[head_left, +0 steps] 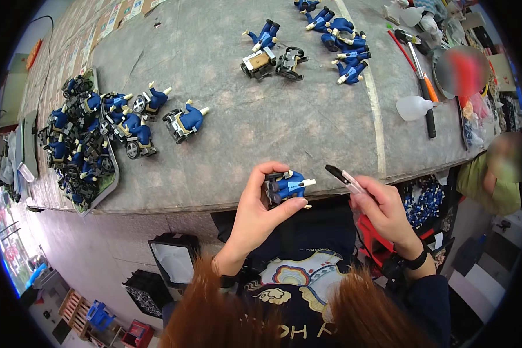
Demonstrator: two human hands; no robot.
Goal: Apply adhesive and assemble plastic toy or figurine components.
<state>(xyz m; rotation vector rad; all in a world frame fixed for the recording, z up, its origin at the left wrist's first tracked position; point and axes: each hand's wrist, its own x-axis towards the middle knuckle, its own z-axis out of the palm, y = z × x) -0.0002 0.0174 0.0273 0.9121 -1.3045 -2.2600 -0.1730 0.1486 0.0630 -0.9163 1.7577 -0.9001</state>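
Observation:
My left hand (256, 211) is closed round a small toy figure (291, 185) in a blue suit, seated on a dark wheeled base, at the table's near edge. A pale peg shows where its head would be. In my right hand (384, 211) is a slim pen-shaped tool (343, 177) with a black end and a pinkish clear body. The black end points toward the figure, and a gap separates them. Beyond my hands, one seated blue figure on wheels (188, 120) rests on the grey table cover (243, 133).
At the left, a tray (115, 174) is heaped with seated figures. Loose blue figures (351, 71) and wheeled bases (290, 62) lie at the far side. A white bottle (413, 108) and an orange-and-black-handled tool (429, 87) lie right. Another person's green sleeve (484, 188) shows there.

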